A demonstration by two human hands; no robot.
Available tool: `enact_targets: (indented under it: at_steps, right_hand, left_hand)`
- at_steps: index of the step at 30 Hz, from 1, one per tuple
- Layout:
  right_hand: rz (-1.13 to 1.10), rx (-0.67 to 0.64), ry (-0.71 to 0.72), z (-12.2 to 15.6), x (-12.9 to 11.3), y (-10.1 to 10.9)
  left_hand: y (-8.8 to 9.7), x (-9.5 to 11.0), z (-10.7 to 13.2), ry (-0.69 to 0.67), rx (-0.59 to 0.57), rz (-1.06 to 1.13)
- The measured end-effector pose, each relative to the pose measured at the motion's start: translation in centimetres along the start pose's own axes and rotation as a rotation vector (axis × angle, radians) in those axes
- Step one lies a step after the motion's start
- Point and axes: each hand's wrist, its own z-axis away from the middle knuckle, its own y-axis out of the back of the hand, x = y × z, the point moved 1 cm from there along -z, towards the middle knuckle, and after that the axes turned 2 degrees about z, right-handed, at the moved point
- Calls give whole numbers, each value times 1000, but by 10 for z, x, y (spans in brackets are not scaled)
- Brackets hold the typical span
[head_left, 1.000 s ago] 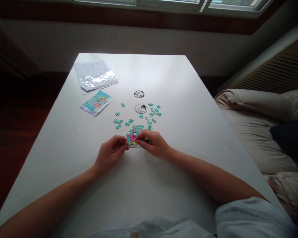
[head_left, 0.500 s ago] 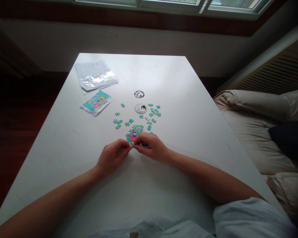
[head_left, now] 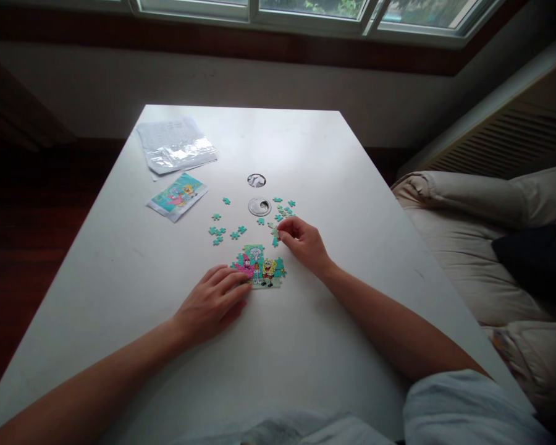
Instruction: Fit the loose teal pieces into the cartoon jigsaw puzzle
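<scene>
A partly joined jigsaw puzzle (head_left: 256,266) with cartoon figures lies on the white table, its edges uneven. My left hand (head_left: 213,303) rests over its lower left corner, palm down, fingers stretched out and covering part of the pink figure. Up and to the right of the puzzle, my right hand (head_left: 304,242) has thumb and forefinger pinched together at a small jigsaw piece (head_left: 275,233) among the loose ones. The fingers partly hide what lies between them. More loose green pieces (head_left: 217,231) are scattered to the left of the puzzle's top.
A picture sheet (head_left: 178,196) of the same figures lies at the left, below a clear plastic bag with papers (head_left: 178,147). Two round fittings, a hole (head_left: 256,180) and a grey cover (head_left: 256,210), sit in the tabletop (head_left: 352,309). A beige sofa (head_left: 449,247) stands at the right.
My right hand has moved up and right from the puzzle to the loose pieces. My left hand has gone from a pinch at the puzzle's lower edge to lying flat. The view has shifted slightly.
</scene>
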Motion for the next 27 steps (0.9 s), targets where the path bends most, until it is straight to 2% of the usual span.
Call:
enact_targets:
  at_steps: [3,6,9,11,14,18,27]
  right_hand:
    - [153,-24,46,-7,2,4]
    - [252,-56,156,-15,4,9]
    - [417,45,256,-25,12,20]
    - [536,92,251,-30,20,28]
    - [652,94,220,-34,28,33]
    - [707,85,233,-33,29,31]
    - [672,84,209,-30,28,31]
  left_hand:
    - [2,2,1,-24,-14,11]
    - [2,2,2,-41,-24,11]
    - [1,1,2,-43,-23,7]
    - [0,1,3,-44,-25,6]
    - [0,1,3,-44,-29,4]
    - [-1,2,4,-47,-24,0]
    - [-1,-1,5,-27,4,-26]
